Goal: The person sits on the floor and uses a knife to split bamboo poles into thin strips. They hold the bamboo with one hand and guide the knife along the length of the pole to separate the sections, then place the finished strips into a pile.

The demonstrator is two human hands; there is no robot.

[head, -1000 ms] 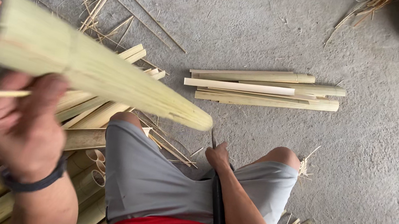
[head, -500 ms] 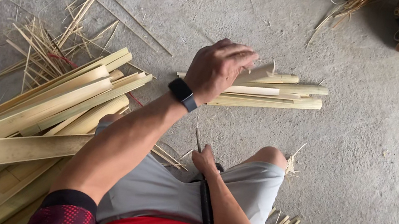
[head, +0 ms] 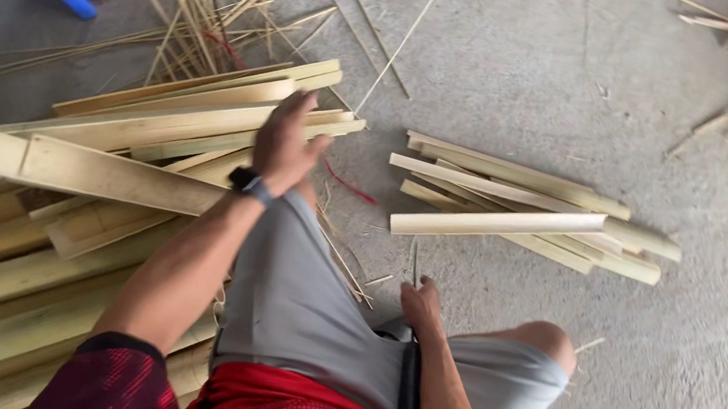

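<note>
While the left hand reaches open-fingered over the slat pile at centre-left, it should clasp one slat squarely, the right hand clenched on a dark tool.

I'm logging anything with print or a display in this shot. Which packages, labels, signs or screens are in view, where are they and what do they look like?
Watch: on the left hand's wrist, above the split bamboo pile; small dark rectangular face on a dark strap. It is the only screen, and its display cannot be made out.
Packages, labels, signs: none in view.
</note>
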